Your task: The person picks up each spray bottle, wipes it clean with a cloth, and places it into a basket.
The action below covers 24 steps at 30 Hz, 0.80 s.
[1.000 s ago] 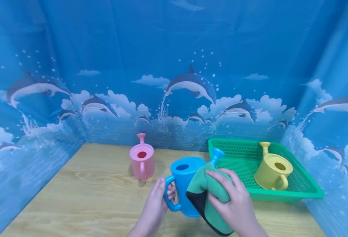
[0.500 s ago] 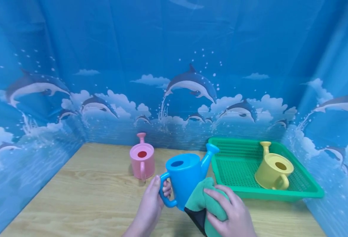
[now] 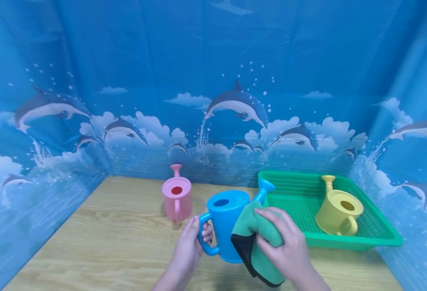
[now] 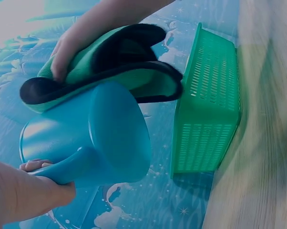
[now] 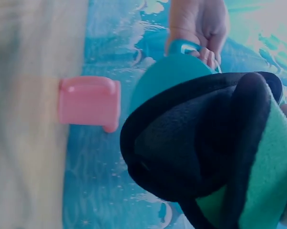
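A blue toy watering can (image 3: 225,226) is held up over the table, its spout pointing right. My left hand (image 3: 189,246) grips it by the handle, thumb on top and fingers curled through the loop. In my right hand (image 3: 288,244) is a folded green cloth with black edging (image 3: 261,258), pressed against the can's right side just below the spout. The left wrist view shows the can's bottom (image 4: 122,136) tipped toward the camera, the cloth lying along its side. Seen from the right wrist, the cloth's dark underside (image 5: 181,138) covers much of the can.
A pink watering can (image 3: 177,204) stands at the back of the wooden table (image 3: 100,234). At the right is a green perforated basket (image 3: 290,210) with a yellow watering can (image 3: 335,216) leaning inside. A blue dolphin-print curtain (image 3: 184,60) closes off the back and sides.
The cloth went down toward the blue can's lower side, then back up to just under the spout. The can shifted left, then slightly right again. Both hands kept their hold.
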Tool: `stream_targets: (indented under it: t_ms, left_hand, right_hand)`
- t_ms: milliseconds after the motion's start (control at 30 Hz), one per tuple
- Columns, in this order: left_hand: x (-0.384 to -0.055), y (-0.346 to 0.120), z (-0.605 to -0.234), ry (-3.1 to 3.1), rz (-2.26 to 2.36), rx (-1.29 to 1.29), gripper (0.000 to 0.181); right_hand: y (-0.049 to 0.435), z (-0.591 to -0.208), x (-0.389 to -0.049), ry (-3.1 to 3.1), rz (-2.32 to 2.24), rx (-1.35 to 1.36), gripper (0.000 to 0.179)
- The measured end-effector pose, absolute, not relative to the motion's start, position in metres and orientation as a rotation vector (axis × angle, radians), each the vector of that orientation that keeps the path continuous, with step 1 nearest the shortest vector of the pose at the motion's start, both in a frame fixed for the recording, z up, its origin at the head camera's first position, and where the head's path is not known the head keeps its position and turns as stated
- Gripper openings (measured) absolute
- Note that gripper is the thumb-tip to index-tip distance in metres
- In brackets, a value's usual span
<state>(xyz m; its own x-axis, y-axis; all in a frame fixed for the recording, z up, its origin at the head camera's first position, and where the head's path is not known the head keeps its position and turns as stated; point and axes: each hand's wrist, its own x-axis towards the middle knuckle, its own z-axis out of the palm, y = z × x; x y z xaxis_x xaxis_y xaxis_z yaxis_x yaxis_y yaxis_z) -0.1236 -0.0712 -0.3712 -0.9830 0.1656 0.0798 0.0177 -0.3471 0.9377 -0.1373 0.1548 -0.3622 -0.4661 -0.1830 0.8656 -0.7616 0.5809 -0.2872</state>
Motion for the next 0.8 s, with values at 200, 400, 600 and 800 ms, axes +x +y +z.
stream_targets:
  t_ms: [200, 400, 600, 800]
  left_hand:
    - [-0.124, -0.071, -0.373, 1.717, 2.478, 0.269, 0.032]
    - [-0.125, -0.071, -0.372, 1.667, 2.522, 0.244, 0.034]
    - [-0.125, -0.075, -0.37, 1.665, 2.538, 0.258, 0.034]
    - [-0.125, -0.076, -0.37, 1.663, 2.542, 0.248, 0.034]
  right_hand:
    - [0.156, -0.354, -0.14, -1.983, 0.995, 0.709, 0.052]
    - [0.161, -0.373, -0.131, -1.945, 0.998, 0.76, 0.057]
    - [0.168, -0.396, -0.123, -1.957, 0.964, 0.791, 0.056]
    - [0.166, -0.391, -0.122, -1.967, 0.911, 0.783, 0.054]
